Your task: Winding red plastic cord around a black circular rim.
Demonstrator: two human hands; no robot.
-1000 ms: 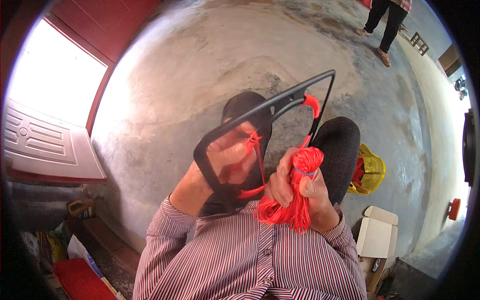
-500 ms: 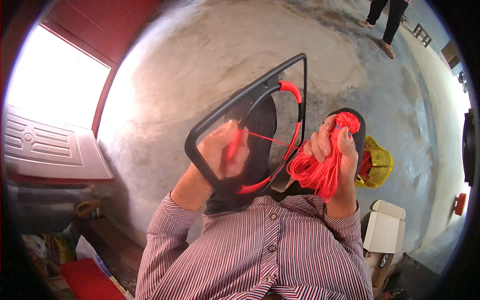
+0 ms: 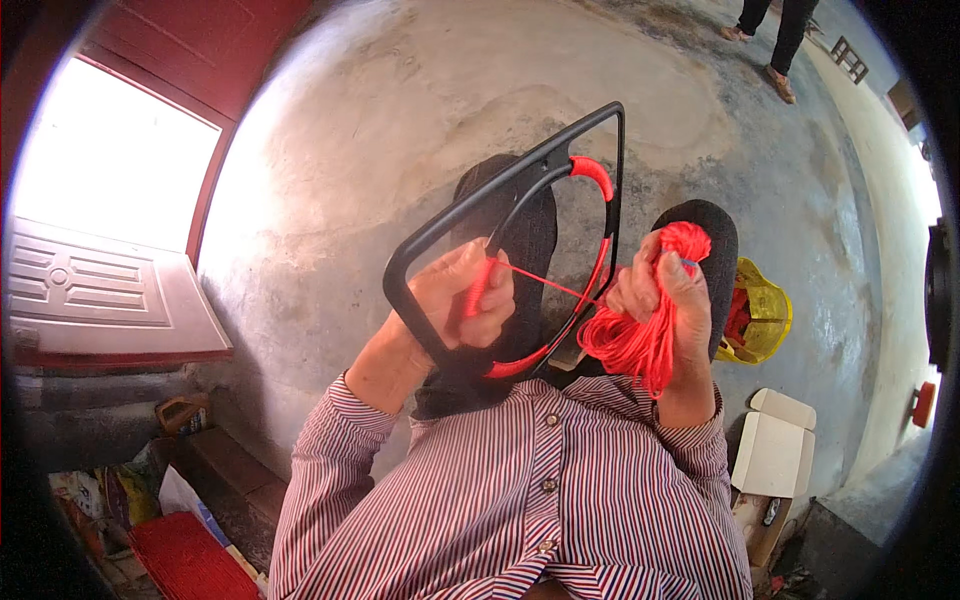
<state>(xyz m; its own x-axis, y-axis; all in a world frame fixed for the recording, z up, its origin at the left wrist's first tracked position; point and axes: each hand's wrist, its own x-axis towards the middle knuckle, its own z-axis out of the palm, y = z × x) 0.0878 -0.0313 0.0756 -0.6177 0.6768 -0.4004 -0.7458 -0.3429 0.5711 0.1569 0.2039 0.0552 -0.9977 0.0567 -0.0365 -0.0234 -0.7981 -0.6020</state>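
Note:
A black frame point(image 3: 480, 199) with rounded corners is tilted over my lap. Inside it a round black ring carries stretches of tightly wound red cord point(image 3: 592, 174), with bare black between them. Reaching through the frame, my left hand point(image 3: 435, 290) is closed around the ring's wrapped left side. From there a taut red strand point(image 3: 548, 282) crosses the ring toward my right hand point(image 3: 640, 288). That hand is closed on a looped hank of red cord point(image 3: 640, 352), bound near its top with a blue tie point(image 3: 688, 263). The hank's loops hang below my fingers.
A yellow basket point(image 3: 783, 325) with red stuff inside stands right of my knee. An open white cardboard box point(image 3: 775, 445) lies nearer. A brown jug point(image 3: 183, 414) and a red slab point(image 3: 190, 560) are at lower left. Another person's legs point(image 3: 790, 40) show far right.
The frame and my left hand have shifted slightly right in the picture. My right hand still holds the hank, whose top has tipped a little. The grips look the same.

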